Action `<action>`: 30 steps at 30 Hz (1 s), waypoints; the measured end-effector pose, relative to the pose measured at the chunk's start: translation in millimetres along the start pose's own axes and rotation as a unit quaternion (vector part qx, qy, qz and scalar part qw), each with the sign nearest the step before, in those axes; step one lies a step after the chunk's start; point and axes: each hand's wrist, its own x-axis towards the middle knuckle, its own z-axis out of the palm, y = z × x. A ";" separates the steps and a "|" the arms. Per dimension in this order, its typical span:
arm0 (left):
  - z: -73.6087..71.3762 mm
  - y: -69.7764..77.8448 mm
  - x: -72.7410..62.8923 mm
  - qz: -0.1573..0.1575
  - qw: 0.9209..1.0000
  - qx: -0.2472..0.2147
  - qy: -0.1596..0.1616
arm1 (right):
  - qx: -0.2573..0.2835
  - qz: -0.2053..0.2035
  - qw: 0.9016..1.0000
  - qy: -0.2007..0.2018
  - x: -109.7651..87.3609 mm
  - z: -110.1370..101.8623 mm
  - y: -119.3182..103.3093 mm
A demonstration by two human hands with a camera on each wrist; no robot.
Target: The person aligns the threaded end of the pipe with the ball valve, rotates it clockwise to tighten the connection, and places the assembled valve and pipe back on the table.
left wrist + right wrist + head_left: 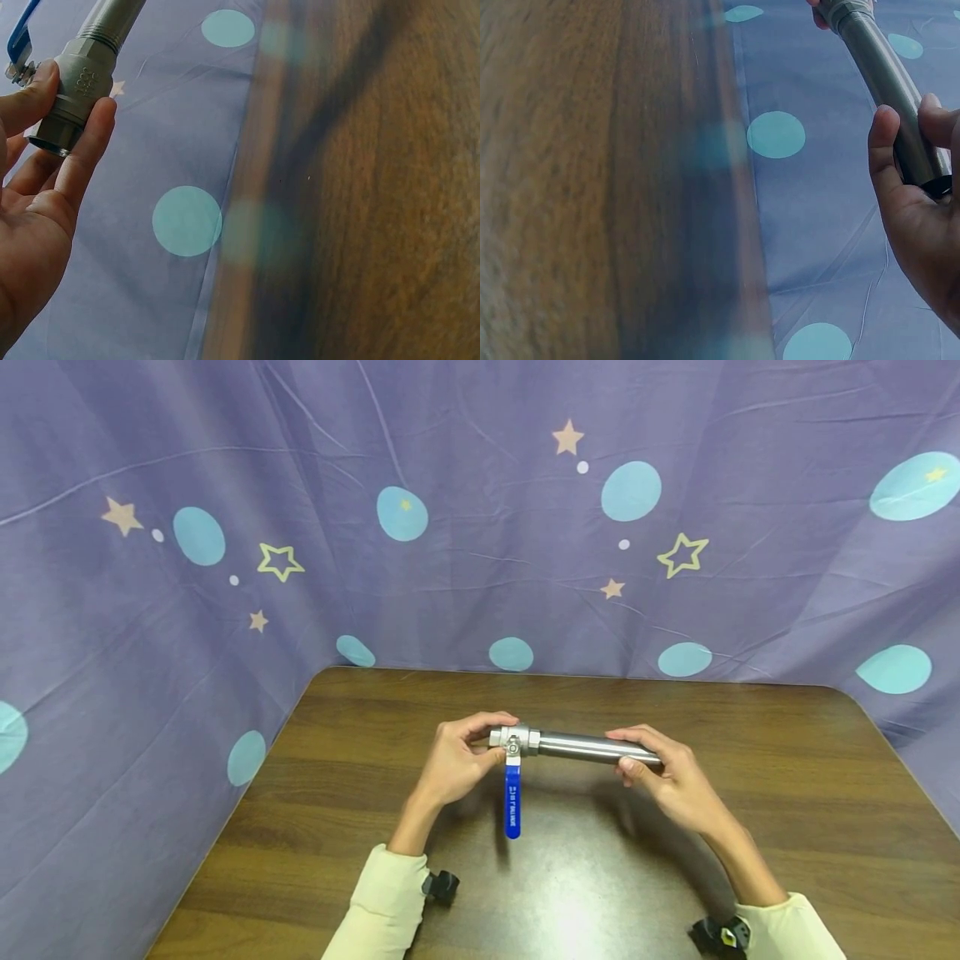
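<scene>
A metal ball valve [525,739] with a blue lever handle [513,802] is joined to a smooth steel pipe [581,746]. My left hand [459,760] pinches the valve body near its open end, thumb on one side and fingers on the other. At the opposite end, my right hand [671,781] grips the pipe between thumb and fingers. Both pieces are held up over the table, nearly level, with the lever pointing toward me. In the left wrist view, threads [105,34] show where the pipe enters the valve. The right wrist view shows the pipe's dark end [937,186] near the palm.
The wooden table [360,718] has rounded far corners. A purple curtain [480,568] with stars and blue spots hangs behind it and along the left side. Black wrist cameras [442,887] are strapped at both sleeves.
</scene>
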 end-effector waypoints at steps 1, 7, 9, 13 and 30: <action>0.0 0.0 0.0 -0.001 1.000 -0.001 0.000 | 0.002 -0.002 1.000 -0.001 0.2 -0.1 -0.1; -0.3 0.5 -0.6 -0.003 1.000 -0.005 0.000 | 0.014 -0.003 1.000 -0.002 0.9 1.4 -0.9; -0.3 0.4 -0.7 -0.002 1.000 -0.005 0.001 | 0.021 -0.007 1.000 0.000 1.2 2.6 -1.7; 0.1 0.1 -0.5 -0.001 1.000 -0.005 0.001 | -0.005 -0.023 1.000 0.009 1.4 3.4 -2.4; -0.8 -0.1 0.1 0.002 1.000 -0.014 0.004 | -0.008 -0.026 1.000 -0.004 0.8 3.2 -3.4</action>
